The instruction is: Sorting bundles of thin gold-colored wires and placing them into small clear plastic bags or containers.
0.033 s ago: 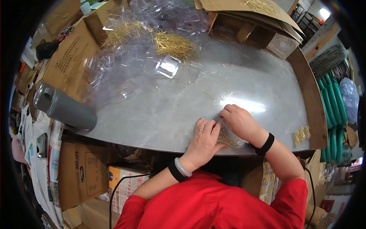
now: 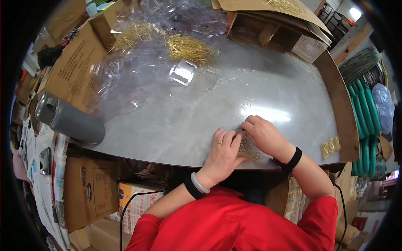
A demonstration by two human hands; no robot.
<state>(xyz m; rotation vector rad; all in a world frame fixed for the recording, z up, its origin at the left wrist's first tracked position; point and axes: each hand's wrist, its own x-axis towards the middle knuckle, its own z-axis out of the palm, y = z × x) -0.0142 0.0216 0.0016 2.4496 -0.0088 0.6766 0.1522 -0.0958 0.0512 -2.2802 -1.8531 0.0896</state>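
Close to the table's near edge, my left hand [image 2: 222, 151] is curled around a bundle of thin golden wire pins [image 2: 248, 153]. The bundle lies on the tabletop between my hands, its loose ends fanning toward me. Something clear, perhaps plastic, shows at its far end, partly hidden by my fingers. My right hand [image 2: 264, 133] is closed at that far end, thumb and fingers pinched together; what sits between the fingertips is hidden. A few loose pins [image 2: 247, 104] lie just beyond my hands.
A golden pin heap [image 2: 190, 48] and many clear plastic pieces [image 2: 125, 79] cover the far left. A grey bottle [image 2: 73, 119] stands at the left edge. Small golden bundles [image 2: 330, 147] lie near the right-hand wooden rim [image 2: 341, 108]. A wooden box [image 2: 259, 33] stands at the back.
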